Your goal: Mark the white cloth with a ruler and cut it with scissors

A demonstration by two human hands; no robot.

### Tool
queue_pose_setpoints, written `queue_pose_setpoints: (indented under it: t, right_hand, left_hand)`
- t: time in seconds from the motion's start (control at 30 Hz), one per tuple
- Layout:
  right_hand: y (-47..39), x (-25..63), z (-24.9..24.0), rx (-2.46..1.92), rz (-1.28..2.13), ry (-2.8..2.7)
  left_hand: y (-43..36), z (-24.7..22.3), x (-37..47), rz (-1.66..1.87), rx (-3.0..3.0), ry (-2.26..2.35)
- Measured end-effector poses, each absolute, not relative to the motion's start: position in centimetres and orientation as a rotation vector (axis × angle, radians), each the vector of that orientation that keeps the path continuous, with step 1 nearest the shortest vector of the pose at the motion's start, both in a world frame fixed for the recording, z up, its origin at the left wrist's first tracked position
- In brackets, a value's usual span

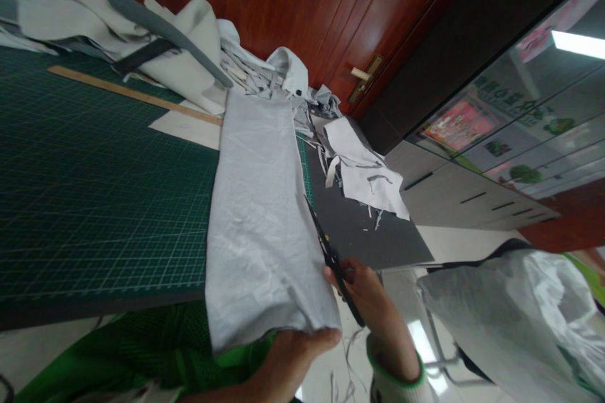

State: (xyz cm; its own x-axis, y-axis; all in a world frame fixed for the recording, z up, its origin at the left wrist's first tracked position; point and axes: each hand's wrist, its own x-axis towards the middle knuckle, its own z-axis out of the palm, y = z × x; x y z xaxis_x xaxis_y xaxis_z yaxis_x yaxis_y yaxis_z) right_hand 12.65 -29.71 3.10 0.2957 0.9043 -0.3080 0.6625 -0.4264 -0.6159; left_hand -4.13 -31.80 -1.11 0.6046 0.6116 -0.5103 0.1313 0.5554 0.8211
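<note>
A long piece of pale grey-white fabric (259, 201) lies over the cutting mat and hangs past the table's front edge. My left hand (302, 356) grips its near right corner, thumb on top and fingers hidden under the cloth. In my right hand (357, 286) is a pair of black scissors (328, 255), fingers wrapped round the handles. The blades point away from me along the fabric's right edge, their tip touching or very near that edge. Whether cloth lies between the blades I cannot tell.
A green cutting mat (118, 201) covers the table's left side, with a wooden ruler (127, 93) on it. Fabric pieces (189, 56) are heaped at the back. White offcuts (368, 170) lie on the dark tabletop at right. A large white bag (501, 308) stands beyond the table's right end.
</note>
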Motion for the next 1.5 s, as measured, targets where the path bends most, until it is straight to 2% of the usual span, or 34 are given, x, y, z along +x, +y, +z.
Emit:
queue_pose_setpoints:
  t: [0.77, 1.5]
  right_hand:
    - [-28.9, 10.8, 4.4, -2.388, 0.558, -1.473]
    - [-28.3, 9.5, 5.1, -2.489, 0.498, -1.5]
  left_hand:
    - [-31.6, -1.2, -4.6, 0.299, 1.045, 0.847]
    - [-32.0, -1.5, -4.1, 0.317, 0.922, 0.864]
